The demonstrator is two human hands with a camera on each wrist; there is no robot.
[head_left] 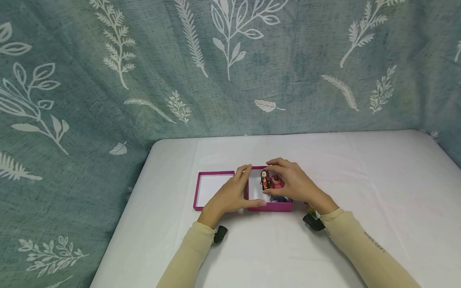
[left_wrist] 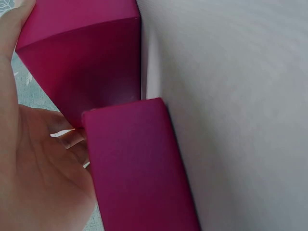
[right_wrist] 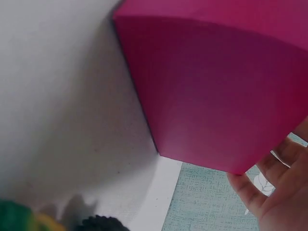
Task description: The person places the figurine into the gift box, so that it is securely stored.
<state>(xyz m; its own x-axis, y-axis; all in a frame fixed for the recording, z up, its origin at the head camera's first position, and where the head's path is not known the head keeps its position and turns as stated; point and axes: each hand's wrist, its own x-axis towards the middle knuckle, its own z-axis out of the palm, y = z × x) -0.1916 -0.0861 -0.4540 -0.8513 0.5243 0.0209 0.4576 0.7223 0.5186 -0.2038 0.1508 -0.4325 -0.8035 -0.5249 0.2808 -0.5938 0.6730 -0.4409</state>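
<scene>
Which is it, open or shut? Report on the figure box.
Open: the box is uncovered on top, and figures show inside.

A curtained tabletop recording space, home or studio unclear, shown by a white table (head_left: 363,180), leaf-print drapes (head_left: 299,60) and wrist cameras (head_left: 313,222).

I count two hands of mine, one left hand (head_left: 232,195) and one right hand (head_left: 294,183), coming out of two beige sleeves (head_left: 360,242), with two black devices (head_left: 220,234), one at each wrist. Around the middle of the frame are two magenta pieces: one box (head_left: 270,207) and one shallow lid (head_left: 215,173). In the box I make out three small things: one dark-haired figure (head_left: 265,181), one pink figure (head_left: 277,182) and one dark bluish item (head_left: 279,198); my right hand covers part of the inside, so the full number I can't tell. Under everything, one counter (head_left: 378,180).
</scene>
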